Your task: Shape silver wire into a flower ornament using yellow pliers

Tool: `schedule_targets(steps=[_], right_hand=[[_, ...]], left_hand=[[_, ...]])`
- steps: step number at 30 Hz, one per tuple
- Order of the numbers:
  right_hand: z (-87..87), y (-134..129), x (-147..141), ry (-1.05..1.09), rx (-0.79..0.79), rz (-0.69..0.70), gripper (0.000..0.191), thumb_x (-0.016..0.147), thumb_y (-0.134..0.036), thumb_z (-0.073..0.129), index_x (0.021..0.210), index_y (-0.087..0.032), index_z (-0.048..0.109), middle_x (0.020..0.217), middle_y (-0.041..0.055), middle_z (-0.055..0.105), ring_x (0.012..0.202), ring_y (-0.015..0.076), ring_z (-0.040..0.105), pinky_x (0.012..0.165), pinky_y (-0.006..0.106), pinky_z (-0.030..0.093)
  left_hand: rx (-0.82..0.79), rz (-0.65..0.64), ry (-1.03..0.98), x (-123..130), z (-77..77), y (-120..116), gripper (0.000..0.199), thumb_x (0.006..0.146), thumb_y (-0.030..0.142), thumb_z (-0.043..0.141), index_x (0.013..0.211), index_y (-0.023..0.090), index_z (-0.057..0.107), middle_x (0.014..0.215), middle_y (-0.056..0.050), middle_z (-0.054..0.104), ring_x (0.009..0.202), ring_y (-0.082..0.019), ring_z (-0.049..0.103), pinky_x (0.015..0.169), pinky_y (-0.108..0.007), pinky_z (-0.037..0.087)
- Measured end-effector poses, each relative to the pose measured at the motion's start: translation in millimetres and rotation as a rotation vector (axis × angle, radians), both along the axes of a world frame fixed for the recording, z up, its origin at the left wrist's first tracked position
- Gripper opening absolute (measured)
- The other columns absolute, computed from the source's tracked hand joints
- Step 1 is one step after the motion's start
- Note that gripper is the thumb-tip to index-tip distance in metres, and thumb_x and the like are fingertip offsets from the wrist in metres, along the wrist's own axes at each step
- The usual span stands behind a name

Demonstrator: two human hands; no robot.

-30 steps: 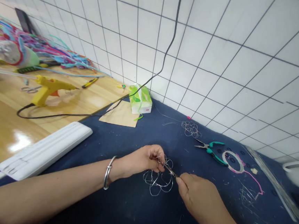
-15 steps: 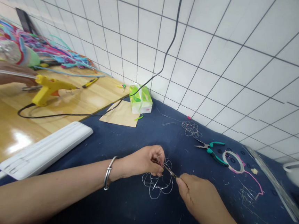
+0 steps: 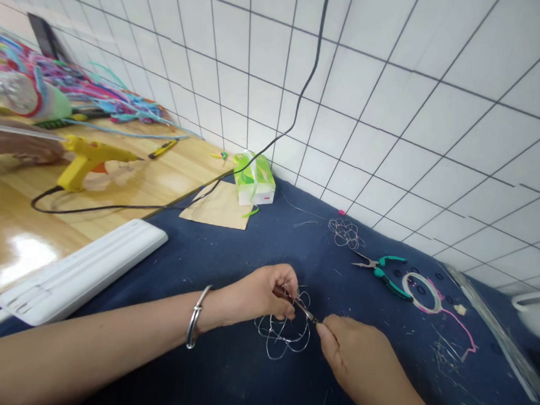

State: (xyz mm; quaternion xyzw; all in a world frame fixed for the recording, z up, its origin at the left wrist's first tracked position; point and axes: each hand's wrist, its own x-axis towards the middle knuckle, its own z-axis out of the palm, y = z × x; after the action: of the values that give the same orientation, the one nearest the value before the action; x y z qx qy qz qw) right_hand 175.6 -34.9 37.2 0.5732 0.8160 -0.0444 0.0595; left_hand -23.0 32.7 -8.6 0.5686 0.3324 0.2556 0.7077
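Note:
Between the pinched fingertips of my left hand is a looped silver wire shape, like a flower. Its loops hang below and to the right of the fingers, over the dark blue cloth. My right hand is closed around the handle of a slim metal tool that looks like pliers. The tool's tip reaches the wire at my left fingertips; the fingers partly hide that contact. A second wire flower lies farther back, near the wall, beside teal-handled long-nose pliers.
Right of the pliers lie a white ring-shaped spool with pink cord and wire scraps. A tissue pack stands on brown paper. At left are a white power strip, a yellow glue gun and another person's hand.
The wire shape has shifted slightly left, and the tool in my right hand has tilted a little. The other person's hand at far left has moved slightly.

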Motion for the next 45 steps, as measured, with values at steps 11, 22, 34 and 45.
schedule_targets(steps=[11,22,34,45], right_hand=[[2.5,0,3,0.03,-0.015,0.01,0.028,0.088,-0.029,0.036,0.07,-0.021,0.056,0.066,0.001,0.064,0.058,0.0162,0.059,0.052,0.025,0.032],[4.9,3,3,0.079,-0.049,-0.015,0.028,0.088,-0.027,0.037,0.069,-0.021,0.056,0.065,0.0002,0.064,0.057,0.0138,0.058,0.053,0.024,0.033],[3.7,-5,-2,-0.007,0.052,-0.004,0.027,0.088,-0.03,0.036,0.072,-0.022,0.057,0.068,0.0031,0.062,0.063,0.0192,0.058,0.055,0.029,0.037],[-2.9,-8,-2,-0.016,0.219,0.038,0.028,0.086,-0.03,0.038,0.068,-0.021,0.058,0.061,0.0038,0.06,0.057,0.0187,0.056,0.049,0.027,0.033]], left_hand=[[0.062,0.028,0.08,0,-0.7,-4,0.024,0.067,0.014,0.064,0.087,0.018,0.051,0.07,0.0,0.062,0.063,-0.012,0.057,0.055,-0.023,0.043],[0.006,0.008,0.022,1,1.1,-1,0.022,0.067,0.013,0.063,0.084,0.017,0.051,0.068,-0.001,0.063,0.062,-0.012,0.058,0.056,-0.024,0.045],[-0.028,0.015,-0.013,2,-2.4,-2,0.021,0.067,0.013,0.065,0.083,0.016,0.051,0.069,-0.001,0.064,0.063,-0.012,0.06,0.059,-0.026,0.048],[-0.059,0.013,-0.038,3,0.3,-2,0.02,0.066,0.013,0.067,0.079,0.015,0.052,0.07,-0.001,0.064,0.064,-0.012,0.06,0.061,-0.027,0.047]])
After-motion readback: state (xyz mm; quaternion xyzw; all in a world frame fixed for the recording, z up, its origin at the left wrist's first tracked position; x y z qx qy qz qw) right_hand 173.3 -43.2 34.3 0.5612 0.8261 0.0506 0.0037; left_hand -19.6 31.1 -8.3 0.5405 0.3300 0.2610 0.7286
